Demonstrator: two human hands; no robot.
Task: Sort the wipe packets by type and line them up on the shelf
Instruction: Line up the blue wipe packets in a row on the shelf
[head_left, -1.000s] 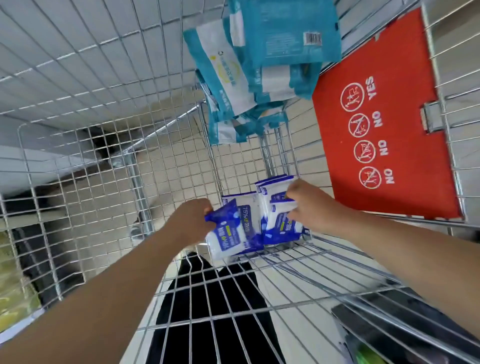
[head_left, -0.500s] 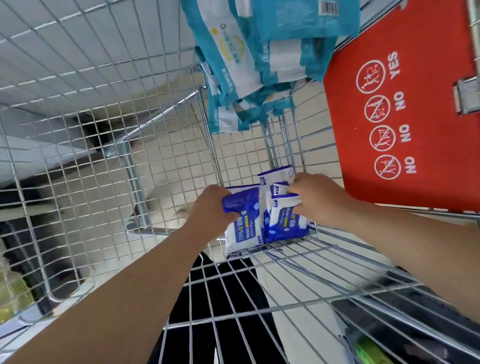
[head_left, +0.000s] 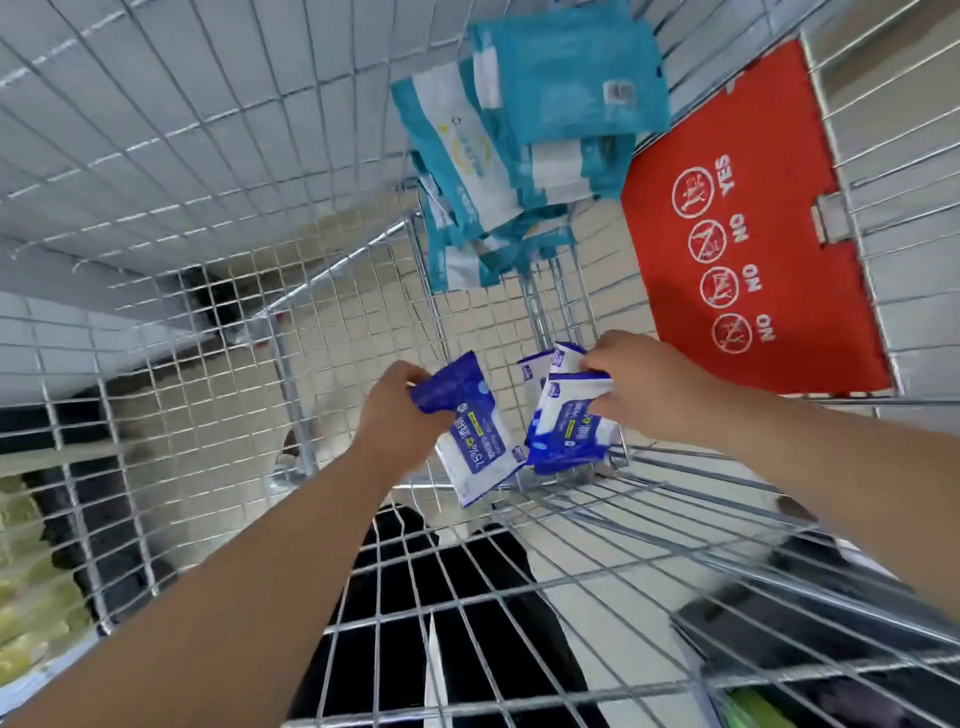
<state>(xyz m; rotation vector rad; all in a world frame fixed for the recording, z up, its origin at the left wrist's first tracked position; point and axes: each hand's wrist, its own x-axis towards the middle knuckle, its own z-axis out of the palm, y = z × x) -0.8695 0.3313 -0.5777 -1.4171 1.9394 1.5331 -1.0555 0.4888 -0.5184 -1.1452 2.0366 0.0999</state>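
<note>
Blue-and-white wipe packet, down and left of the red panel: gripped at its dark-blue top end by the left hand, with fingers curled round the edge and the lower end hanging tilted. Probably light, soft and pliant, with a slick film skin. Likely to bend or slip if nipped by one corner alone. Best taken across a short end or flat across the middle, thumb on one face and fingers on the other. Hardly fragile, though a hard squeeze might lift the seal flap.

Just right of it, nearer the red panel's lower left corner, a small bunch of like blue packets, standing on end in a corner of the wire cart. Gripped from above by the right hand, fingers curled over the upper edges. At least three in the bunch; exact count hard to tell.

Further up, beside the red panel's upper left edge, a heap of larger teal packets, leaning at the cart's far end. Clearly another type, so to be kept apart when sorting.

Both kinds inside the one cart. Shelf for the line-up not plainly in view.
</note>
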